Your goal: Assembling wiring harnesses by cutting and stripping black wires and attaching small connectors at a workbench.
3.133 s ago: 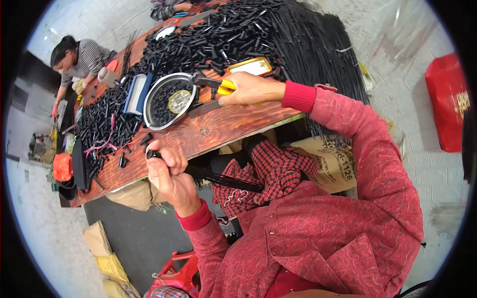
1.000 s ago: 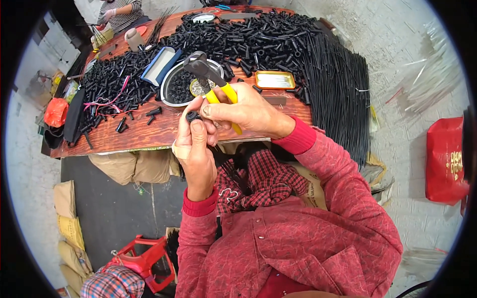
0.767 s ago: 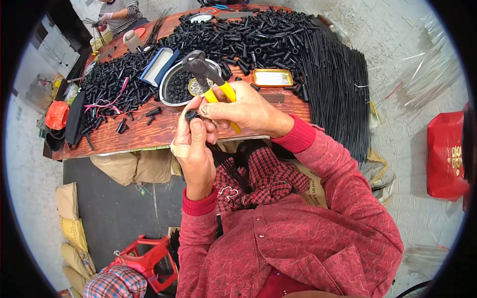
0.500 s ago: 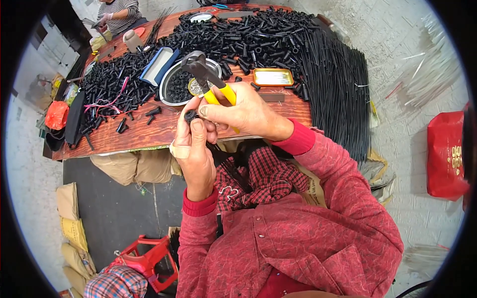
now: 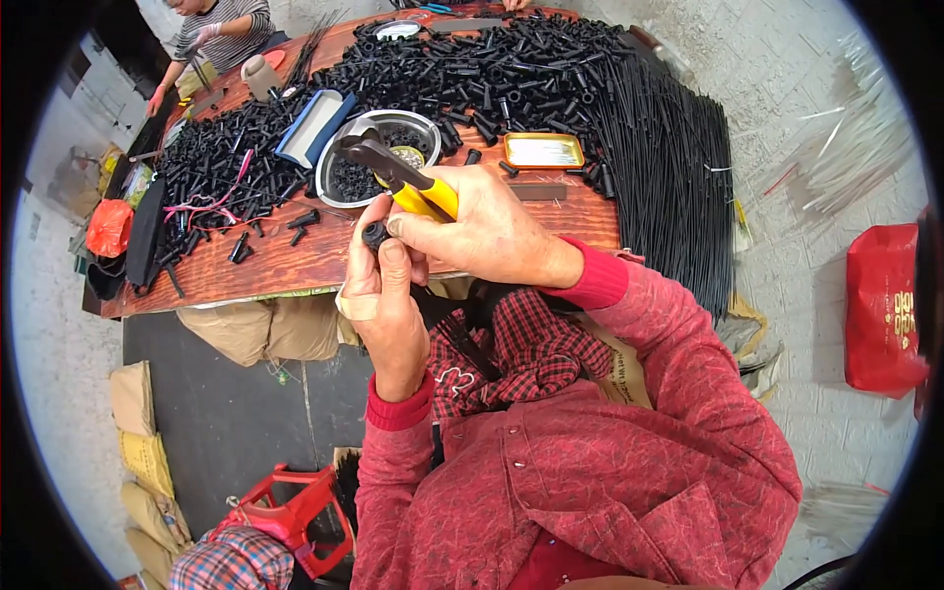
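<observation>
My left hand (image 5: 388, 315) is closed, pinching a small black tubular part (image 5: 375, 234) between thumb and fingers, with its round end facing up. A pale bandage wraps one of its fingers. My right hand (image 5: 492, 231) grips pliers (image 5: 398, 177) with yellow handles and a dark metal head. Its thumb presses beside the black part. The head of the pliers hangs over an oval metal-rimmed tray (image 5: 429, 126) of tiny black pieces. Inside that tray sits a small yellow round tin (image 5: 413, 155) of little metal bits.
Black tubular parts (image 5: 462, 74) heap across the wooden table (image 5: 265, 265). Long black rods (image 5: 669, 167) lie in a bundle at the right. A yellow-rimmed tin (image 5: 544, 150) and a blue box (image 5: 315, 128) stand near the tray. A co-worker (image 5: 221, 39) sits far left; a red stool (image 5: 305, 511) stands lower left.
The pliers have shifted slightly left and tilted further that way in my right hand. The black part stays in my left fingers. The co-worker's arm has reached outward.
</observation>
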`<state>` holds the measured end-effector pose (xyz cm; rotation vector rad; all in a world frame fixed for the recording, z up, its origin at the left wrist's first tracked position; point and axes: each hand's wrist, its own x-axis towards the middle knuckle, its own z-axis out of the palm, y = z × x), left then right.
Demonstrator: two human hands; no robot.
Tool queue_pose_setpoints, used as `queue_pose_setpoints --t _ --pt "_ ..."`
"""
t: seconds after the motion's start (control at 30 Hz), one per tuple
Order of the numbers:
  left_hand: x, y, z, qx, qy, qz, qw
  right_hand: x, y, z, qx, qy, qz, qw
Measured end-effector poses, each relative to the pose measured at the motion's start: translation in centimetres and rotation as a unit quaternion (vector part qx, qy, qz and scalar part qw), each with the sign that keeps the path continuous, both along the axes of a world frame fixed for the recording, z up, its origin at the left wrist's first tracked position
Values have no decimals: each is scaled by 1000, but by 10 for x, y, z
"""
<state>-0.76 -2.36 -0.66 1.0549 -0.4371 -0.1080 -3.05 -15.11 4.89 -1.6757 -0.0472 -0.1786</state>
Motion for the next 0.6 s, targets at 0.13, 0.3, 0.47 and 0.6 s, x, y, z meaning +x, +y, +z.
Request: queue_pose_setpoints --t 0.13,0.3,0.47,0.6 --pt "1 -2 1 22 -7 21 1000 1 -5 11 102 48 74 991" --pt "5 2 -4 8 2 6 1000 5 3 2 -190 -65 -56 978" --pt "11 8 -11 -34 13 -62 997 8 -8 11 138 68 132 979" --pt "14 8 -11 -76 35 -110 990 7 -10 11 104 73 131 983"
